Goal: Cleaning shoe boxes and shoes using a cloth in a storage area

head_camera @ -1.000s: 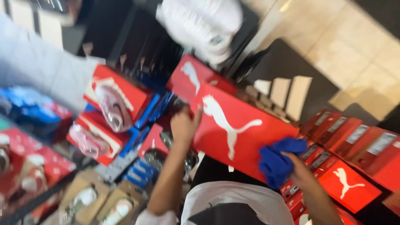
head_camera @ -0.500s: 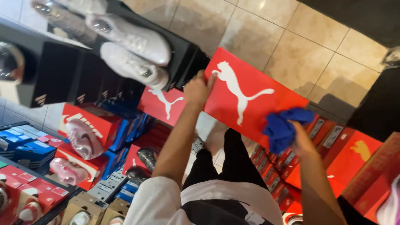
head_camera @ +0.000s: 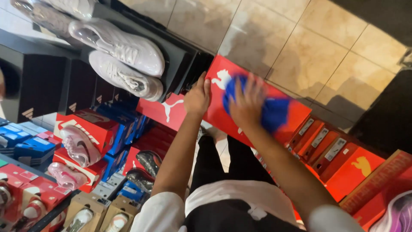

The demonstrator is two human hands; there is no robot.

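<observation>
Since half a second ago, our right hand [head_camera: 246, 103] has slid its blue cloth [head_camera: 268, 109] from the lower right corner of the red shoebox [head_camera: 257, 105] up onto the middle of the lid, and the box sits a little higher and further from us.

We go from largest to smallest. Beyond both hands lies the beige tiled floor [head_camera: 300, 47]. Well to the left of our grip stands a dark display shelf [head_camera: 47, 81], with a pair of white sneakers [head_camera: 122, 60] resting on top, set out to be seen. Below that shelf, stacked red and blue boxes [head_camera: 98, 133] hold pink shoes [head_camera: 77, 146] laid on their lids as samples. To the right of our grip, a row of orange-red boxes [head_camera: 339, 159] stands on end with labels facing up, likely so they can be read.

The red shoebox we hold is tilted, lid toward us, lifted clear of the stacks; that angle seems to give the cloth a flat face to rub.

Our left hand [head_camera: 197, 96] clasps the box's left edge, thumb over the lid, steadying it. Our right hand presses flat with fingers spread over the blue cloth, pinning it to the lid rather than closing around it. The cloth is bunched under the palm, its right part showing past the fingers.
</observation>
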